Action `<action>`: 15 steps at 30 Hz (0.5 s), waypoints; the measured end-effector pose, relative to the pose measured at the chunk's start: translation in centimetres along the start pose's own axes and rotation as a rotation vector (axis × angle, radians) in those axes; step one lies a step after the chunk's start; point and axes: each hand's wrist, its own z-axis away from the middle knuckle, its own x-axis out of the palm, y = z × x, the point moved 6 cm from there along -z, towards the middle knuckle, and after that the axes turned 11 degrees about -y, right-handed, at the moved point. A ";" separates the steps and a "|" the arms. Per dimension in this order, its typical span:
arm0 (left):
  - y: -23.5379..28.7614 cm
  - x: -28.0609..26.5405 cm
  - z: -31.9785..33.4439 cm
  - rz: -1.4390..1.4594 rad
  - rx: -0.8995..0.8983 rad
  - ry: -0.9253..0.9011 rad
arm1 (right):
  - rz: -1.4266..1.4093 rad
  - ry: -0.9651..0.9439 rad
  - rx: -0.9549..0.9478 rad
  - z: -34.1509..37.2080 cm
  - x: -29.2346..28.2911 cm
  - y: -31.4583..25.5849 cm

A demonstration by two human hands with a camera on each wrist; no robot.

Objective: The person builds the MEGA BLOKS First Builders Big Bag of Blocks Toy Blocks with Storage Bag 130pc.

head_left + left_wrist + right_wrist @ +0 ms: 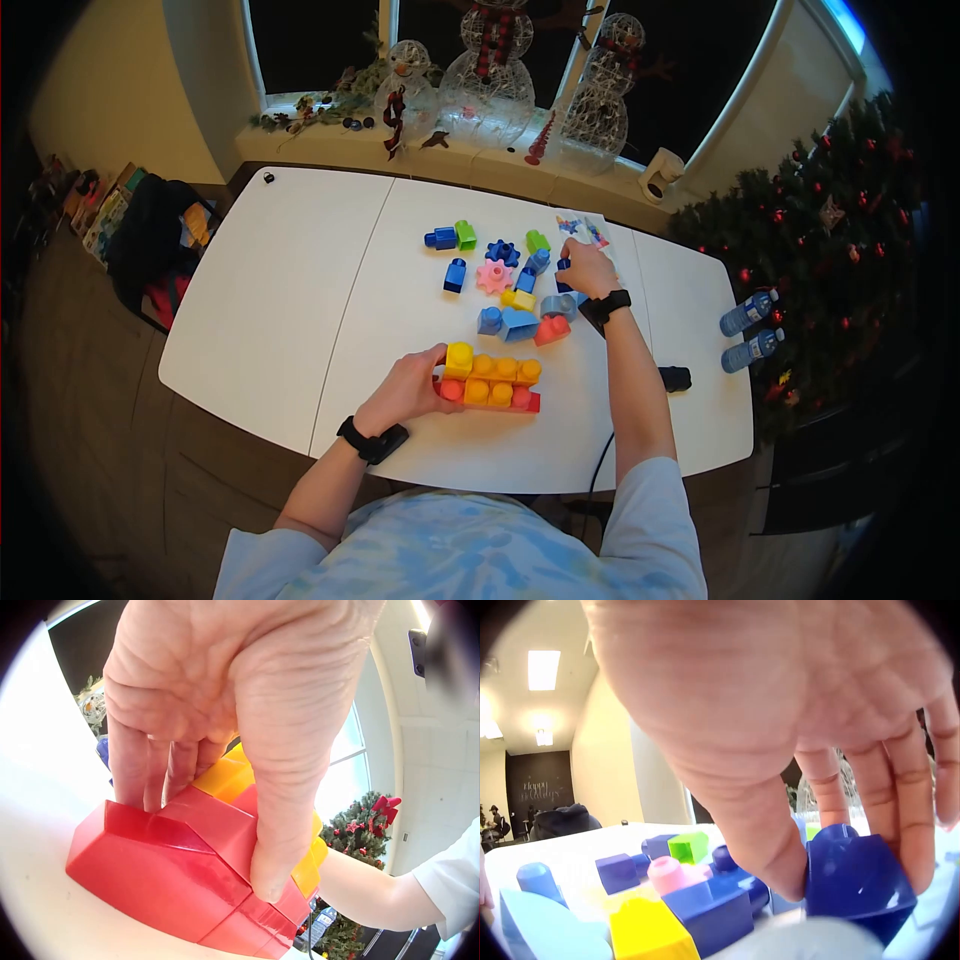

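- One white table (265, 300), carrying everything below.
- One multi-row build of red, yellow and orange stud blocks (490, 393) sits on the table in front of me; my left hand (398, 388) grips its left end, thumb one side, fingers the other. It should be light and stiff, but might split at the joints, so I'd hold it low, by the red base (172, 877).
- Two water bottles (748, 314) at the right edge.
- Two gear pieces: one pink (494, 277), one dark blue (502, 253).
- Two green blocks (466, 235).
- One dark blue block (855, 881), pinched between my right hand's (590, 268) thumb and fingers beyond the build: probably hollow, hard, slightly slick; its flat sides suit a pinch. Whether it's lifted, I can't tell.
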 end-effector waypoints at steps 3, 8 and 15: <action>-0.1 0.0 -0.1 0.031 0.016 0.001 | -0.307 0.130 -0.055 5.8 -5.2 -3.3; 0.4 -0.2 0.0 -0.041 -0.009 0.002 | -0.704 0.064 -0.668 15.5 -4.9 -10.8; 0.2 -0.1 0.1 0.006 0.010 0.009 | -0.551 0.034 -0.766 18.4 -1.5 -14.0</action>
